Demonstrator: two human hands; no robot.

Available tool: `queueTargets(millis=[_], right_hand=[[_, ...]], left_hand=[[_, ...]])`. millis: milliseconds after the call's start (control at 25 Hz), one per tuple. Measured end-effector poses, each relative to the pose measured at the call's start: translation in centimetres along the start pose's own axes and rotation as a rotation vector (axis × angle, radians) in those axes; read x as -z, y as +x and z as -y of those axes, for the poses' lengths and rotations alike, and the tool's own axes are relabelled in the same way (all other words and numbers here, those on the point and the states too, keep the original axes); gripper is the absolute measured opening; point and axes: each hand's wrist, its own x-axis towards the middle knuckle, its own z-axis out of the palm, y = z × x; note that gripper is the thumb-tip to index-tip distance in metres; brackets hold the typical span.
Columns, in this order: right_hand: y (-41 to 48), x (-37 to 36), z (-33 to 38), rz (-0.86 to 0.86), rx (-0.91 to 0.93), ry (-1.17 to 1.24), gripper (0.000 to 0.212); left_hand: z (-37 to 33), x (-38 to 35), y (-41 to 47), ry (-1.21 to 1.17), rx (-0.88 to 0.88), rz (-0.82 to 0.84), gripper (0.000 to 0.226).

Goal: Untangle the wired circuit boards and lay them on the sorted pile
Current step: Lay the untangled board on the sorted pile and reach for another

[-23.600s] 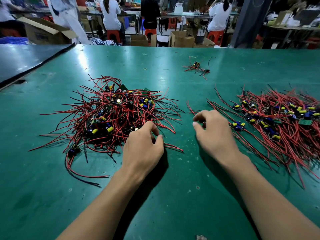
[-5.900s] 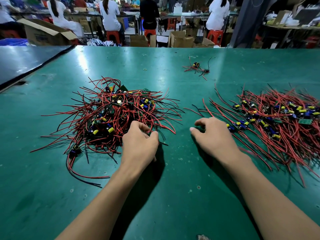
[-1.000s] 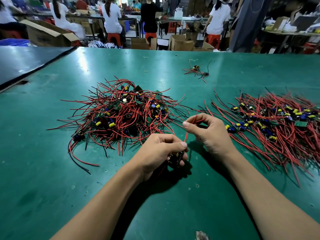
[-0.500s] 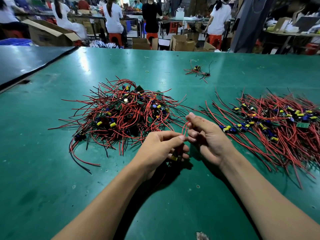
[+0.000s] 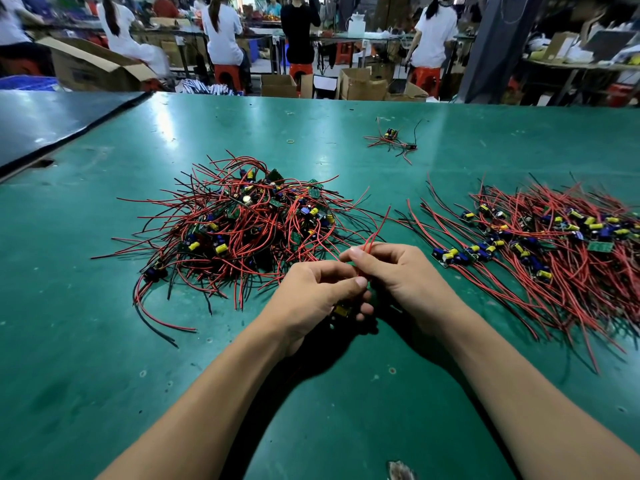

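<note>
Hands (image 5: pixel 360 285) together around red wires (image 5: pixel 372 239), circuit board (image 5: pixel 342 310) mostly hidden.

Single head-worn view, wide-angle, set above the near edge of the green table (image 5: pixel 104 341) and pitched forward and down; both forearms enter from the bottom edge and the left hand (image 5: pixel 311 299) and right hand (image 5: pixel 401 278) meet close under the lens, mid-frame. Tangled heap (image 5: pixel 242 223) sits left of centre, sorted pile (image 5: pixel 554 244) runs off the right edge, both near. Top band looks level across the table's far edge to seated workers (image 5: pixel 221 29), distant and soft; straight edges bow toward the frame borders.
</note>
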Motion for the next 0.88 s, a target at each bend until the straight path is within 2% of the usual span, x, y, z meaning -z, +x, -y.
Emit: queueTargets(millis=[120, 280, 440, 520, 800, 880], right_hand=[[0.0, 0.2, 0.2, -0.062, 0.006, -0.018, 0.029], [-0.2, 0.1, 0.1, 0.043, -0.038, 0.076, 0.018], [0.2, 1.1, 0.4, 0.067, -0.072, 0.115, 0.032], [0.4, 1.5, 0.3, 0.056, -0.06, 0.07, 0.032], [0.9, 1.5, 0.0, -0.118, 0.04, -0.097, 0.039], [1.1, 1.7, 0.1, -0.156, 0.056, -0.148, 0.028]], left_hand=[[0.0, -0.1, 0.0, 0.019, -0.023, -0.034, 0.003], [0.1, -0.1, 0.1, -0.002, -0.033, -0.082, 0.006], [-0.1, -0.1, 0.1, -0.088, 0.003, -0.061, 0.004], [-0.1, -0.1, 0.0, -0.089, 0.012, -0.037, 0.006], [-0.3, -0.1, 0.1, -0.029, 0.016, -0.042, 0.007], [-0.3, -0.1, 0.1, -0.019, 0.022, -0.042, 0.007]])
